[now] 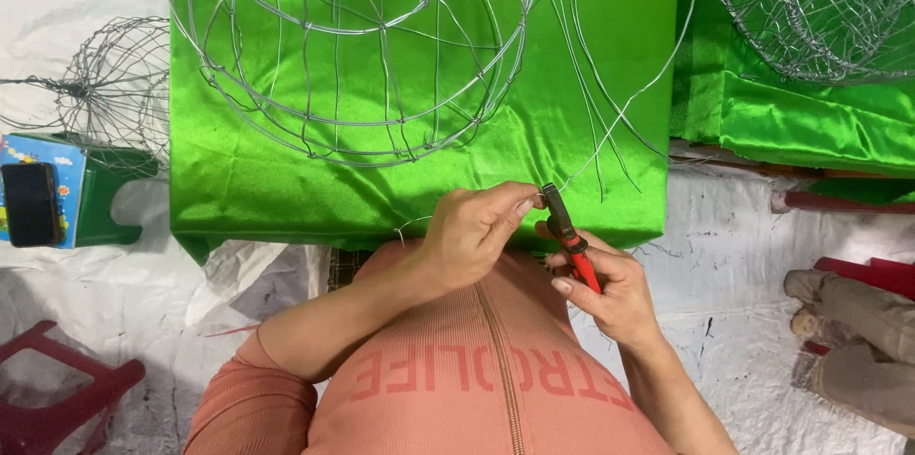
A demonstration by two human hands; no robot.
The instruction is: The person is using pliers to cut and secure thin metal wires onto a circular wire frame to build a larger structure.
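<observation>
Left hand [472,231] curled tight, fingertips pinching a thin silver wire [610,121] at the near edge of the green cloth [591,55], right against the nose of the pliers. Right hand [610,288] wrapped shut around red-handled pliers [569,238], handles squeezed in the palm, dark nose pointing far and touching the wire where the left fingertips grip it. From that pinch point, wire running up and to the right across the cloth, sweeping in long loose curves toward the far edge, with a few other loose strands lying beside it. A short stub of wire poking out to the left of the left hand, near the cloth's near edge. Far and left on the same cloth, 1 round wire basket frame [353,36], rings and ribs joined, well apart from both hands. Far right, a 2nd wire basket [820,2] on another green-draped surface. At far left, off the cloth, a 3rd, darker wire frame [110,83] above a small green stool [110,202], with a dark phone [30,204] lying on a colourful flat box there. Near left, part of a red plastic stool [57,393] on the pale floor.
</observation>
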